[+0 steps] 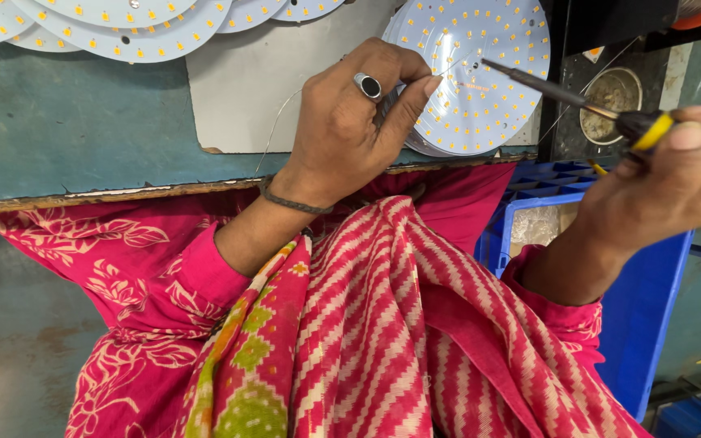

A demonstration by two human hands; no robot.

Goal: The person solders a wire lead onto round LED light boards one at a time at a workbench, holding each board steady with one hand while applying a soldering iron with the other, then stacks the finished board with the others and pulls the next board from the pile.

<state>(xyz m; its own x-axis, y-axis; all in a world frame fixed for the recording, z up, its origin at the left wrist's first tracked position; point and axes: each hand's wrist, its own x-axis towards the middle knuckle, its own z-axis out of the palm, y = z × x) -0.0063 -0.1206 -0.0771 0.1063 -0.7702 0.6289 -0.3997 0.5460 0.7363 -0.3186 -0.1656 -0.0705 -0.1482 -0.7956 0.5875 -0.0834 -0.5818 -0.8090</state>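
Note:
A round white circuit board [480, 77] dotted with small yellow parts lies on a stack at the bench edge. My left hand [350, 122], wearing a dark-stone ring and a thin wristband, pinches a thin solder wire [281, 118] and rests against the board's left rim. My right hand [667, 182] grips a soldering iron [578, 99] by its yellow and blue handle. The iron's tip touches the board near its middle.
More round white boards [123, 24] overlap along the top left of the teal bench [66, 122]. A pale sheet [245, 81] lies under my left hand. A small round tin [612, 97] sits at the right. A blue plastic crate [651, 300] stands beside my lap.

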